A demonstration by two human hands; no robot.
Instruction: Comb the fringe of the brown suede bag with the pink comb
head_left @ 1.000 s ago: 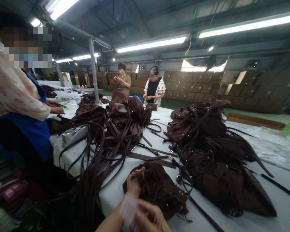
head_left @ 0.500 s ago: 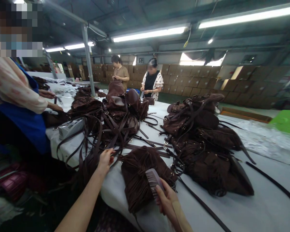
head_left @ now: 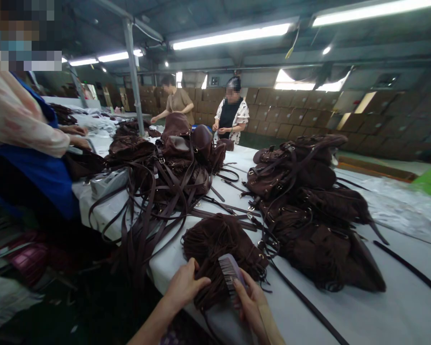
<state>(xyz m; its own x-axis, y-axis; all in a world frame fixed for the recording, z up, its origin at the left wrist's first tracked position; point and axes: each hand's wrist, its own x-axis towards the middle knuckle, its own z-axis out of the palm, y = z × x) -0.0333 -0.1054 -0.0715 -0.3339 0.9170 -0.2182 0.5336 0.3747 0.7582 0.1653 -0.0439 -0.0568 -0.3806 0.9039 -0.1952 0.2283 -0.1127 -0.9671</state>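
Note:
A dark brown fringed bag (head_left: 219, 242) lies on the white table (head_left: 373, 311) just in front of me. My left hand (head_left: 183, 286) grips the fringe at the bag's near edge. My right hand (head_left: 250, 302) is closed round a lilac comb (head_left: 230, 272), whose teeth rest on the fringe beside my left hand.
Two heaps of brown bags (head_left: 309, 211) and loose straps (head_left: 158, 206) cover the table behind. A person in a blue apron (head_left: 28, 158) works at the left; two more people (head_left: 232, 115) stand at the far end. Cardboard boxes (head_left: 298, 122) line the back wall.
My left hand came back from the straps at the left and took hold of the bag's fringe. My right hand brought the comb down onto the fringe.

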